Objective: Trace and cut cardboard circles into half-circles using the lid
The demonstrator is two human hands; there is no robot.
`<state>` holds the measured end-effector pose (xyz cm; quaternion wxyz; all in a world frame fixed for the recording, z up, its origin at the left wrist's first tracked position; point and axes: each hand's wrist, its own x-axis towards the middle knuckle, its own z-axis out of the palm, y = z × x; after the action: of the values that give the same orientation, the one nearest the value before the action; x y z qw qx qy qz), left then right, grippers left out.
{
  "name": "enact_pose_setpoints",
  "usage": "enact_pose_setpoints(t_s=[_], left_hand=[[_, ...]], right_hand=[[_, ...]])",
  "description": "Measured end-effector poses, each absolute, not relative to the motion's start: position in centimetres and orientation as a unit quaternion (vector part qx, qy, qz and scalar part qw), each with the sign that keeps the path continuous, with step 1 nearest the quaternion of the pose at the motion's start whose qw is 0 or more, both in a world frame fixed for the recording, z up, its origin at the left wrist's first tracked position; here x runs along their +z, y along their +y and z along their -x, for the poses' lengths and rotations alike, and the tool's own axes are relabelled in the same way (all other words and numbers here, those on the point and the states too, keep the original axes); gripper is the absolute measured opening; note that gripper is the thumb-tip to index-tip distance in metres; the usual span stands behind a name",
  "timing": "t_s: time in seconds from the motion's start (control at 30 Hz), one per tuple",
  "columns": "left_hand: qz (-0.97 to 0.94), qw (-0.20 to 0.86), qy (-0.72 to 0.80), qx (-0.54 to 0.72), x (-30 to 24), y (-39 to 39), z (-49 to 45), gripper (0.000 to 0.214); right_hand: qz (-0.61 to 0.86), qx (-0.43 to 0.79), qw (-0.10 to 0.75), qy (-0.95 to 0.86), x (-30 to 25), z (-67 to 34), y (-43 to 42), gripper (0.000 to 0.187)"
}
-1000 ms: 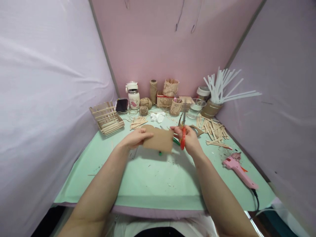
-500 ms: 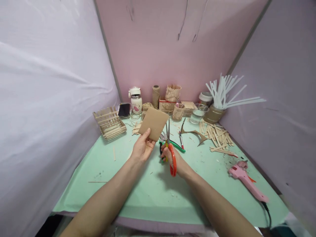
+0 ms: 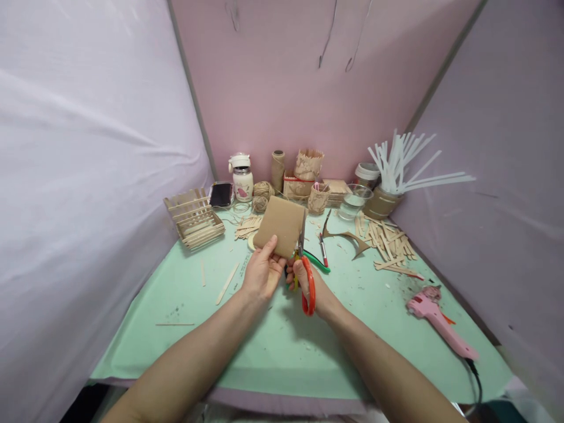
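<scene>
Currently one brown, flat, nearly rectangular cardboard piece (image 3: 281,226) is held up over the middle of the mint-green table (image 3: 247,352), its long axis slanting from near left to far right. The left hand (image 3: 264,273) pinches its near edge, thumb on top. The right hand (image 3: 322,292) grips one pair of red-handled metal scissors (image 3: 311,282), blades pointing far along the cardboard's right edge; whether they touch it, I cannot tell. Just right lie one green-handled tool (image 3: 318,262), one red-and-white pen (image 3: 323,251) and one curved brown offcut (image 3: 352,237). Three loose wooden sticks (image 3: 227,284) lie left; one pink glue gun (image 3: 440,324) lies near right.
</scene>
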<state>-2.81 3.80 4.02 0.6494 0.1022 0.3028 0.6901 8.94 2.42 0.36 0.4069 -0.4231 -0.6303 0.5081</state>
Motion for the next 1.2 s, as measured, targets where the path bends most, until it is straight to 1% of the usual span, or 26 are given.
enact_pose_setpoints(t_s=[0.13, 0.37, 0.67, 0.93, 1.13, 1.2], left_hand=[[-0.136, 0.651, 0.317, 0.676, 4.11, 3.55, 2.7, 0.023], [-0.138, 0.646, 0.323, 0.678, 4.12, 3.23, 2.33, 0.026], [-0.136, 0.641, 0.335, 0.677, 4.1, 2.87, 2.05, 0.015], [-0.14, 0.643, 0.338, 0.673, 3.99, 2.84, 1.95, 0.022], [-0.127, 0.649, 0.333, 0.672, 4.15, 2.81, 2.0, 0.016], [-0.124, 0.648, 0.336, 0.672, 4.19, 2.79, 2.05, 0.017]], right_hand=[[0.428, 0.507, 0.404, -0.63, 0.53, -9.1, 2.59, 0.058], [0.432, 0.491, 0.406, -0.639, 0.89, -9.4, 2.81, 0.059], [0.457, 0.471, 0.392, -0.644, 1.09, -9.54, 2.47, 0.063], [0.476, 0.456, 0.394, -0.64, 0.6, -9.54, 2.44, 0.067], [0.493, 0.432, 0.393, -0.644, 1.0, -9.49, 2.2, 0.066], [0.495, 0.431, 0.39, -0.645, 1.09, -9.54, 2.17, 0.066]])
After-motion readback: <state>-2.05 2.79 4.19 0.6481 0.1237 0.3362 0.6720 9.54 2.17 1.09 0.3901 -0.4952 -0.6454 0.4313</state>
